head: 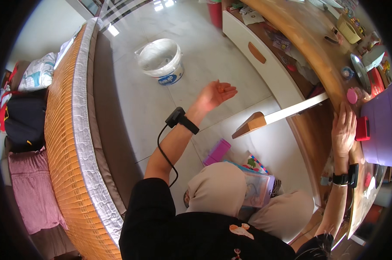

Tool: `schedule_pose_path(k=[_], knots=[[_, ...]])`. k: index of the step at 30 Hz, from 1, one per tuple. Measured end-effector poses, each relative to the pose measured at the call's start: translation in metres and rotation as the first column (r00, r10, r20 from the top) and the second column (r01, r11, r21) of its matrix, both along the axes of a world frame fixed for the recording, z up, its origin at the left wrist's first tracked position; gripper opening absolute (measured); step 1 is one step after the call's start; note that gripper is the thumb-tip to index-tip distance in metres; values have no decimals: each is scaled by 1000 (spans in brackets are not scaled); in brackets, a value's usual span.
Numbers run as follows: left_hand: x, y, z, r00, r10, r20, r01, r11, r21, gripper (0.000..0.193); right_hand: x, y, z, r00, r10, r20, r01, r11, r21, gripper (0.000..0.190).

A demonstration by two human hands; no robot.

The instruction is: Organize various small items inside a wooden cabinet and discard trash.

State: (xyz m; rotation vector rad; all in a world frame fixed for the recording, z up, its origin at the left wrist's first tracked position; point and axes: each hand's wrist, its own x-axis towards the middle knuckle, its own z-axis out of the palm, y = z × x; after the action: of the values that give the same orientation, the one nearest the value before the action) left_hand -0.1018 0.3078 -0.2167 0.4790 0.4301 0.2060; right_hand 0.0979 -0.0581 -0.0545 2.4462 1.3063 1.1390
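My left hand [217,93] is held palm up over the tiled floor, between a white plastic bucket [161,61] and an opened drawer [259,53]. A small orange object [221,89] lies in its palm; what it is cannot be made out. My right hand [344,130] rests flat on the edge of a wooden desk [313,55], fingers together and apparently holding nothing. Close beside its fingers are a red box [362,128] and a purple plastic container [379,123]. The bucket holds a clear plastic liner.
A white panel with a wooden handle [249,125] juts out below the desk. By my knees lie a purple box [217,152] and a clear plastic case [257,190]. At left stands a bed with an orange woven mat [64,136]. A pink cup [352,95] is on the desk.
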Motion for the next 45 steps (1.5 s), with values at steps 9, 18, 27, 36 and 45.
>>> schedule_pose_path(k=[9,18,27,36,45], knots=[[-43,149,10,867,498,-4,-441,770,461,25,4,1,-5,1000,-6,-1,6,1000,-4,43],[-74,115,45,793,592,-145,-268,551,790,33,-6,-2,-3,1000,-22,-4,22,1000,0,45],[-48,-16,155,998,44,-43,17,468,884,24,8,-4,-5,994,106,23,-108,990,88,25],[-43,-147,234,846,-520,-121,294,264,919,19,-57,-66,-57,922,307,-237,-269,946,180,47],[23,-258,232,345,-773,-532,737,-128,664,17,20,-314,-214,408,-726,-554,893,443,78,74]])
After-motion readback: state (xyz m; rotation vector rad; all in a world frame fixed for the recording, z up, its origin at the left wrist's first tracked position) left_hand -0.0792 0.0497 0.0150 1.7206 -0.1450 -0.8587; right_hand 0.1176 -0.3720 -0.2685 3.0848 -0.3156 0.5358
